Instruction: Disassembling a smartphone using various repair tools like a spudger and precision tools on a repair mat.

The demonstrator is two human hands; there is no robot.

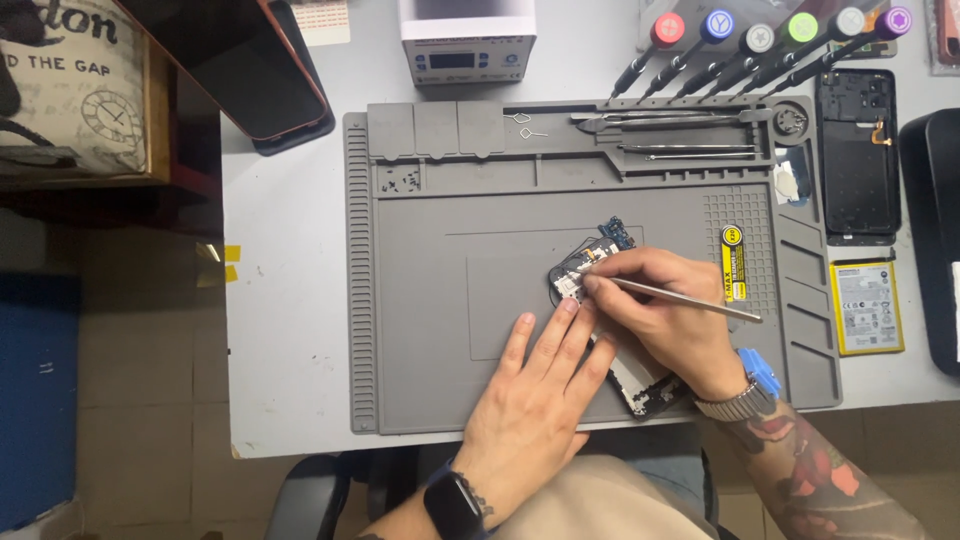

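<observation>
An opened phone lies on a grey repair mat, its circuit board and a small blue board exposed at the far end. My left hand lies flat on the phone, fingers spread, pinning it to the mat. My right hand grips a thin metal tool like a pen. The tool's tip touches the phone's inner parts near its upper end. The phone's lower end shows under my right wrist; its middle is hidden by both hands.
Several screwdrivers with coloured caps lie at the back right, tweezers in the mat's tray. A phone back cover and a yellow-edged battery sit at the right. A white device stands behind the mat; a dark phone lies at the back left.
</observation>
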